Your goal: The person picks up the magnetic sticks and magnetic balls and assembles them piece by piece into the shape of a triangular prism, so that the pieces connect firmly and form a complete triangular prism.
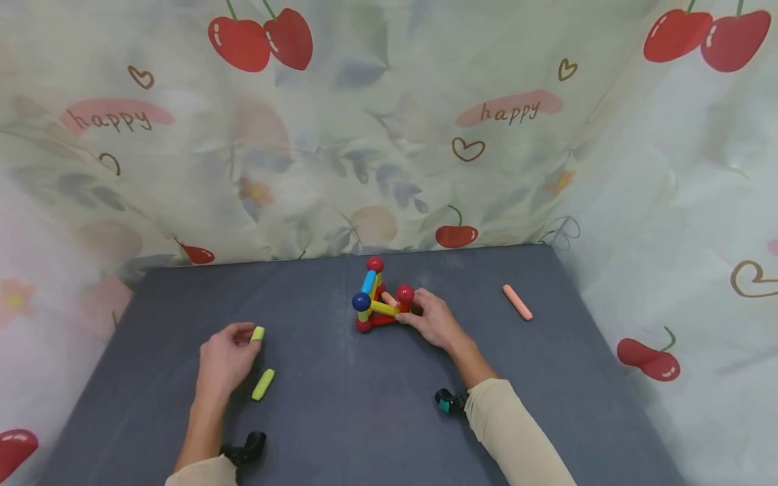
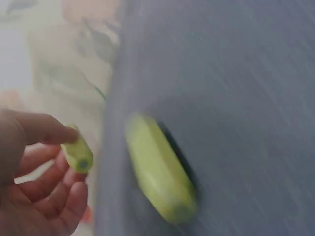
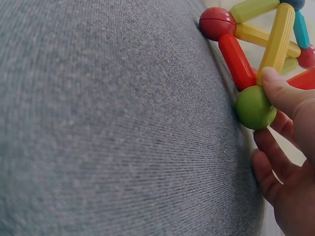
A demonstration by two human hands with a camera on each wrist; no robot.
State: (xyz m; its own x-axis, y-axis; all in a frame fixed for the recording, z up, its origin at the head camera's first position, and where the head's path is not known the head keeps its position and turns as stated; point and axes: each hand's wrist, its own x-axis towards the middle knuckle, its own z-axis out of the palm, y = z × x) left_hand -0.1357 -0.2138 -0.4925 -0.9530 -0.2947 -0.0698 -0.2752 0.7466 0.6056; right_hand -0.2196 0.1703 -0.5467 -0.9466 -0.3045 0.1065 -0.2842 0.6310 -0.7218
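On the dark table stands a ball-and-rod toy frame [image 1: 381,320] of red, blue and yellow pieces. My right hand [image 1: 433,320] grips its near right corner. In the right wrist view the thumb [image 3: 280,91] lies on a yellow rod [image 3: 277,42], with fingers around a green ball [image 3: 255,107]. Left of the frame, my left hand [image 1: 223,358] pinches a short yellow-green rod [image 2: 78,153] between thumb and fingers, above the table. Another yellow-green rod [image 1: 263,385] lies just right of that hand; it looks blurred in the left wrist view.
A salmon-pink rod [image 1: 517,302] lies on the table [image 1: 340,418] to the right of my right hand. A cherry-patterned cloth [image 1: 377,135] hangs behind the table's far edge and along both sides.
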